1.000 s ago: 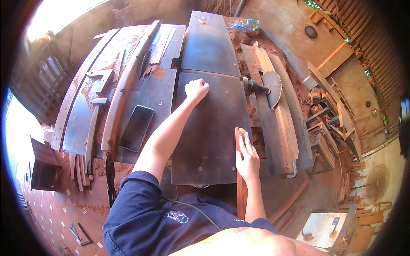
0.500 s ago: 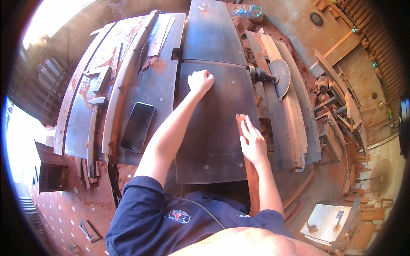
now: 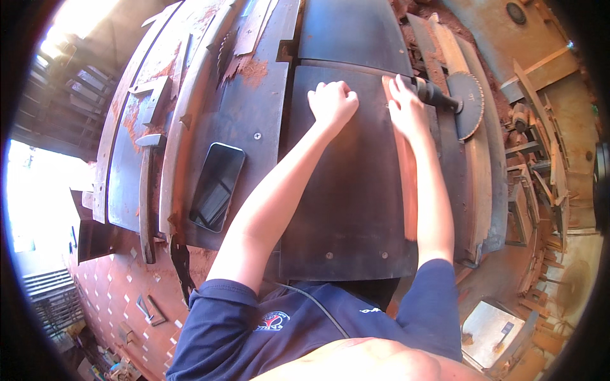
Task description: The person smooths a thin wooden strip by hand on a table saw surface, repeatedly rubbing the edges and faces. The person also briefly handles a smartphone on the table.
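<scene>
My left hand (image 3: 333,109) is closed in a fist over the dark metal machine table (image 3: 343,203), and nothing sticks out of it. My right hand (image 3: 410,113) grips a long, narrow reddish wooden strip (image 3: 405,190) near its far end. The fingers reach forward over the wood, and its underside is hidden. This strip lies along the table's right edge, pointing away from me. Just right of that hand, a toothed circular saw blade (image 3: 469,105) is mounted on a dark shaft (image 3: 435,95).
A black smartphone (image 3: 218,187) lies on the left metal surface. Farther left are a long wooden beam (image 3: 184,140), a hammer (image 3: 147,190) and sawdust (image 3: 254,73). Boards (image 3: 473,190) lie beneath the blade. A pale metal box (image 3: 492,333) stands at lower right.
My right hand has moved forward along the table's right edge, carrying the wooden strip with it. The left fist stays over the table. The whole view has shifted.
</scene>
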Motion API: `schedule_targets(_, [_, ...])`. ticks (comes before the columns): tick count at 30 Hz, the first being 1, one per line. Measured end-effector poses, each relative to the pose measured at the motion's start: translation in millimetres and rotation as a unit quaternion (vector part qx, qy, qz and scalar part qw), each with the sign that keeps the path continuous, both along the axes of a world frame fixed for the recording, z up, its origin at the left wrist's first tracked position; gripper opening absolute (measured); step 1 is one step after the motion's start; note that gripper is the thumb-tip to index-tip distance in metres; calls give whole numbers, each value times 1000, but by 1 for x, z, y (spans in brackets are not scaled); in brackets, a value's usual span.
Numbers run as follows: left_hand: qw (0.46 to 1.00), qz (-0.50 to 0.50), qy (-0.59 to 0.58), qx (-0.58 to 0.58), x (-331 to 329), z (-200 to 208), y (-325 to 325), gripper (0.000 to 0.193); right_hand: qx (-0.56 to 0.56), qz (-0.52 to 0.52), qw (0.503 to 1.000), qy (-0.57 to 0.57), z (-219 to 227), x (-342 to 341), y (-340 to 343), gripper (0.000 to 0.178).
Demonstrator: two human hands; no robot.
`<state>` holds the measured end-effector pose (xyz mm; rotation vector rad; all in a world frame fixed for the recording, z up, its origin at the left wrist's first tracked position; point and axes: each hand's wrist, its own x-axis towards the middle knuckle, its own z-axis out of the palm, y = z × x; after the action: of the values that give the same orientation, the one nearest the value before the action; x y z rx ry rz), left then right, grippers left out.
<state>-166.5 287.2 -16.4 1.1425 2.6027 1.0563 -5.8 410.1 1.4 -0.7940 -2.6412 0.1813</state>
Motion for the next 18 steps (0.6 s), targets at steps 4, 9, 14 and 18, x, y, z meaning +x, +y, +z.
schedule_targets(4, [1000, -19, 7, -1, 1, 0, 1, 16, 35, -13, 999, 16, -16, -57, 75, 49])
schedule_targets(9, [999, -12, 41, 14, 3, 1, -3, 13, 57, -27, 998, 16, -25, -126, 144, 45])
schedule_targets(14, [999, 0, 16, 30, 4, 6, 2, 14, 15, -36, 999, 12, -41, -176, 237, 52])
schedule_targets(18, [998, -11, 16, 67, 8, 4, 4, 13, -10, -63, 998, 23, -56, -194, 313, 59])
